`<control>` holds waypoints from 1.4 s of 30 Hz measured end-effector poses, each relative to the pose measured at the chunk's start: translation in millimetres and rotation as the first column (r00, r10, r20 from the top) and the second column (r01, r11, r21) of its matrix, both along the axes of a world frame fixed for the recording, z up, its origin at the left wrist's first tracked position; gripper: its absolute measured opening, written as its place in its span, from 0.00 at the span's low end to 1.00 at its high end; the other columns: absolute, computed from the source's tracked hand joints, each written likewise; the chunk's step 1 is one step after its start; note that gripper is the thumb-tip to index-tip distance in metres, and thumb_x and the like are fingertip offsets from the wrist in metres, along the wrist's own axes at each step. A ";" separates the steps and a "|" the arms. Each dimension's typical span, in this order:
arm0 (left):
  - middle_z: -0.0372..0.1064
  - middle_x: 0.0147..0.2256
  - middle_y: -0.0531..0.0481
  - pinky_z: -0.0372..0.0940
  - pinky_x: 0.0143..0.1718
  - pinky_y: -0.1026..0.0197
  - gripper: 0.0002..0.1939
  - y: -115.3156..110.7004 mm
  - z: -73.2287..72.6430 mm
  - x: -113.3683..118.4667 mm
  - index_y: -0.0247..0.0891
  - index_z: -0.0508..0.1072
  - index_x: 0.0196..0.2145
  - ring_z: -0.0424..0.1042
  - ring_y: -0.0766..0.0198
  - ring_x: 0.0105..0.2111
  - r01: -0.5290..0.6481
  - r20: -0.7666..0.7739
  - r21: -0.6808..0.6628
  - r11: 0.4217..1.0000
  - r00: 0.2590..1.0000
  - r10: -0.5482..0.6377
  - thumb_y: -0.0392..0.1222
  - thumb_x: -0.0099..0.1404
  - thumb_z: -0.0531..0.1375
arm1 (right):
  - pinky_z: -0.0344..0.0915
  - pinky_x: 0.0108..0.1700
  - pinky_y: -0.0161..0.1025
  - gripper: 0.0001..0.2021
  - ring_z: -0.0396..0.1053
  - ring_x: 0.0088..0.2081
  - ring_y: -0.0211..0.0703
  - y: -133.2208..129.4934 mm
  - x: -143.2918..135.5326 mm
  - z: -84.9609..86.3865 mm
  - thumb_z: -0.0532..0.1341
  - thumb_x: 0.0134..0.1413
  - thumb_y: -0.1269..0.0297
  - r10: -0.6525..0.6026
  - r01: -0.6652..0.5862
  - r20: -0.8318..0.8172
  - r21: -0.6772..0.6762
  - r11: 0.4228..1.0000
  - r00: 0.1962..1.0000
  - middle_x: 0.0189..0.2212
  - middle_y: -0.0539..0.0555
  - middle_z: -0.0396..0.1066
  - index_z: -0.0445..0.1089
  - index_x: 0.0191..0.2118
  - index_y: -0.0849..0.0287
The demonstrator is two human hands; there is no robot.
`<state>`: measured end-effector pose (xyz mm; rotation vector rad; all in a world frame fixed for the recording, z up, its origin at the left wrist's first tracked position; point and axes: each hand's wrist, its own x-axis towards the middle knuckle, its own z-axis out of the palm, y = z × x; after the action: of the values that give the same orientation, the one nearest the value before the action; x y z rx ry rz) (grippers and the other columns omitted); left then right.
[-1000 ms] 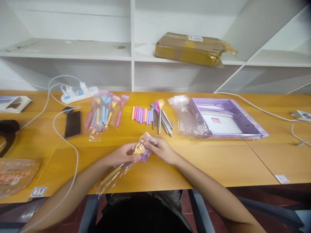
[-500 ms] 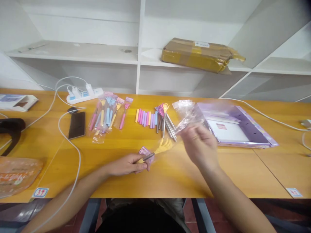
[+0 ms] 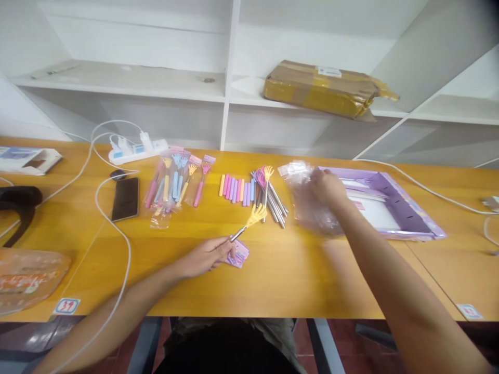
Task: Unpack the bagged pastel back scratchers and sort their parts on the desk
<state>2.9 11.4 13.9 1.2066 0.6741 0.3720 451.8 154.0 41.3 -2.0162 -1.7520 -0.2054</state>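
Note:
My left hand (image 3: 212,255) is closed round the lower end of a yellow hand-shaped scratcher (image 3: 255,214), whose head points up and to the right. Beside its fingers lies a pink and purple card (image 3: 238,253). Farther right, my right hand (image 3: 325,186) is closed at the pile of clear plastic bags (image 3: 304,200); what its fingers hold is too blurred to tell. Several loose scratchers with metal rods (image 3: 275,202) lie between the hands, toward the back. A row of coloured tubes (image 3: 236,190) sits left of them. Bagged scratchers (image 3: 175,182) are at the back left.
An open purple box (image 3: 419,218) stands at the right. On the left are a phone (image 3: 125,199), a power strip (image 3: 138,151), white cables and an orange pouch (image 3: 31,280). A taped carton (image 3: 319,89) rests on the shelf above.
My right hand has moved away from the scratcher, back and right to the plastic bags. My left hand has shifted slightly left, still holding the scratcher, now tilted more upward.

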 end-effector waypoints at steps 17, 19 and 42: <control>0.71 0.30 0.50 0.62 0.31 0.57 0.14 -11.2 -13.4 10.7 0.38 0.68 0.35 0.71 0.59 0.31 0.319 -0.241 0.921 -0.225 0.918 0.316 0.38 0.81 0.52 | 0.35 0.24 0.36 0.34 0.36 0.21 0.32 -214.4 -249.6 -41.7 0.63 0.60 0.32 -0.207 -0.668 -0.967 -0.056 0.742 -0.149 0.19 0.41 0.38 0.46 0.23 0.52; 0.70 0.28 0.51 0.60 0.28 0.57 0.14 -8.8 -9.3 10.1 0.39 0.68 0.34 0.71 0.60 0.28 0.365 -0.249 0.879 -0.306 0.900 0.358 0.40 0.81 0.53 | 0.30 0.23 0.36 0.36 0.32 0.20 0.29 -211.6 -247.9 -41.3 0.66 0.58 0.34 -0.336 -0.694 -0.895 -0.042 0.719 -0.294 0.19 0.39 0.35 0.42 0.23 0.52; 0.73 0.29 0.50 0.63 0.28 0.58 0.14 -13.8 35.0 32.5 0.38 0.69 0.36 0.73 0.61 0.29 0.384 -0.260 0.851 -0.358 0.900 0.349 0.43 0.82 0.53 | 0.51 0.29 0.37 0.31 0.52 0.25 0.36 -226.0 -222.7 -12.4 0.42 0.71 0.30 0.011 -0.665 -0.992 0.094 0.741 -0.127 0.28 0.46 0.56 0.61 0.39 0.54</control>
<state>35.4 -2.4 48.8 3.2661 0.6145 0.7116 229.2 -72.0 28.8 -0.9563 -1.1221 1.6859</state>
